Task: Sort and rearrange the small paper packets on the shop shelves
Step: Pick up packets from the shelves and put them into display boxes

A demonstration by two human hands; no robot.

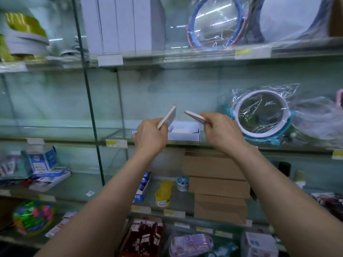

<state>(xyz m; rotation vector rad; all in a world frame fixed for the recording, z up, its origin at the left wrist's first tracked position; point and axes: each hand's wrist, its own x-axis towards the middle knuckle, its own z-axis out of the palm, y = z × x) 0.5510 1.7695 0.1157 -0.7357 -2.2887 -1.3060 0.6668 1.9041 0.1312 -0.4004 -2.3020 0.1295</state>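
Note:
Both my hands are raised over a low white open box on the middle glass shelf. My left hand grips a thin pale packet that tilts up to the right. My right hand pinches a second thin packet with a pinkish edge, tilted up to the left. The two packets' top ends point toward each other above the box without touching. Inside the box a white item shows, partly hidden by my hands.
A round mirror in clear plastic leans at the right of the same shelf. Brown cardboard boxes are stacked on the shelf below. Tall white boxes stand on the shelf above. A glass divider runs vertically at the left.

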